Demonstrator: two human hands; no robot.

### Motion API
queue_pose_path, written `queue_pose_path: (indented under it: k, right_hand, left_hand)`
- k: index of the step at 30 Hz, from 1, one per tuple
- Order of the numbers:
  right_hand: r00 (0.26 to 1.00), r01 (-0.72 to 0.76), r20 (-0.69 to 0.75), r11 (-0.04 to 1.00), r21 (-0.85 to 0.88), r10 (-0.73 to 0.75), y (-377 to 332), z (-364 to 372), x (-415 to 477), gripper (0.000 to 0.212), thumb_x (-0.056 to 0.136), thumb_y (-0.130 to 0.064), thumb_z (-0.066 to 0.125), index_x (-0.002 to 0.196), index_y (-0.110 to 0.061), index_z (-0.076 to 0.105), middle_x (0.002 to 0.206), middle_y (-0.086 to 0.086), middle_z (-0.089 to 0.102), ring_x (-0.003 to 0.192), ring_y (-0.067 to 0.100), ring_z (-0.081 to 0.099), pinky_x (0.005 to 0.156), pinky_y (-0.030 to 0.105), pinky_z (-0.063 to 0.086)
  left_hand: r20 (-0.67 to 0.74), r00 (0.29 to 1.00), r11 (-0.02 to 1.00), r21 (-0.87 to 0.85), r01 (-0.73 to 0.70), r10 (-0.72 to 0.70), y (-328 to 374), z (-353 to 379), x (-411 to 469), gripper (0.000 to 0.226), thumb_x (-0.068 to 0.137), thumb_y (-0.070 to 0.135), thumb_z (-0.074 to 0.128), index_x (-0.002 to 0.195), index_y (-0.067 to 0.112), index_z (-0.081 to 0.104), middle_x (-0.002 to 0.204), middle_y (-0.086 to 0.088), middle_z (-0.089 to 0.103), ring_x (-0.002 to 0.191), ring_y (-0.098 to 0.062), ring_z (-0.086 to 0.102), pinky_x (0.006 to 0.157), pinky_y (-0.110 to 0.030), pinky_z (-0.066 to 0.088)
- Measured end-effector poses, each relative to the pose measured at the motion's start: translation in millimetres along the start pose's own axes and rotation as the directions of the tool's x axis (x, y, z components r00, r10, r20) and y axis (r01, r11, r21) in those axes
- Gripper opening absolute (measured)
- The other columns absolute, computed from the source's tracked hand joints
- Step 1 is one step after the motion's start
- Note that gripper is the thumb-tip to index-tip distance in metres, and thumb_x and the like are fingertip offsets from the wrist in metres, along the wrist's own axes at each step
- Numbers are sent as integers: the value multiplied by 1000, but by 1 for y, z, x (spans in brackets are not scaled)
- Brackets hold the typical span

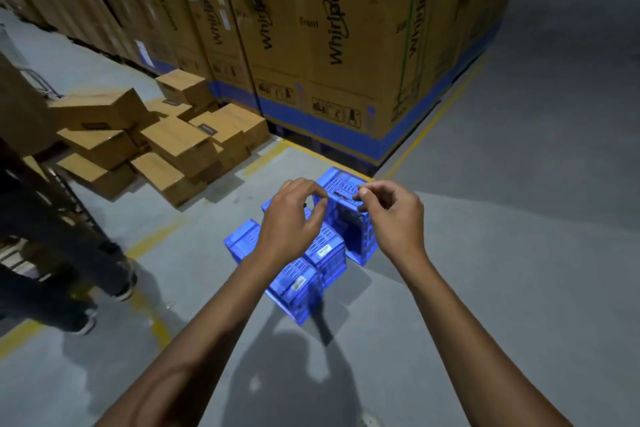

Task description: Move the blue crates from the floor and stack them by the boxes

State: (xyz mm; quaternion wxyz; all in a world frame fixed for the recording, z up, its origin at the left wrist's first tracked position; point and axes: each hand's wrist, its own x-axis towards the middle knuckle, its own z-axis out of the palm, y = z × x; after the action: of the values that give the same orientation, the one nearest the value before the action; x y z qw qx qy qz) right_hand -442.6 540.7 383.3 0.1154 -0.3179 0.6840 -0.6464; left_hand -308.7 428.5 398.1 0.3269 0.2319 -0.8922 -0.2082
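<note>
Several blue plastic crates lie in a loose cluster on the grey floor in front of me. The farthest crate (349, 215) stands tipped on its side, its opening facing me. A nearer crate (325, 251) and the nearest crate (294, 288) lie beside it. My left hand (292, 217) hovers above the cluster with curled fingers holding nothing. My right hand (391, 215) hovers over the tipped crate's top edge, fingers bent and apart, not gripping it. Tall brown Whirlpool boxes (332, 45) rise just beyond the crates.
A pile of small cardboard boxes (166, 142) sits on the floor at the left. A person's dark trouser legs and shoes (79, 274) stand at the left edge, by a metal rack. Yellow floor lines (152, 239) run past the crates. Bare grey floor spreads to the right.
</note>
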Motion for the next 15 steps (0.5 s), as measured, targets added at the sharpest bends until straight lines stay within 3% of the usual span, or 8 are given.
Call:
queue_pose_path:
  k: [6,15]
  right_hand:
    - [996,-53,74,998,-36,55,10,70,12,10,88,-14,65,81,-16,71,76,-4,73,72,16,70,75,44,57]
    - [997,-71,24,987,-143,76,9,183,2,11,82,-29,63,74,-27,70,73,-7,73,70,16,70,75,47,57]
  left_hand:
    - [28,996,997,18,81,-81,-75,-24,4,6,87,15,59,89,16,64,90,4,64,88,-18,56,76,-41,50]
    - [47,997,995,-82,63,-59,-196,-85,-5,7,88,15,59,90,17,65,92,6,64,90,-15,58,76,-39,52]
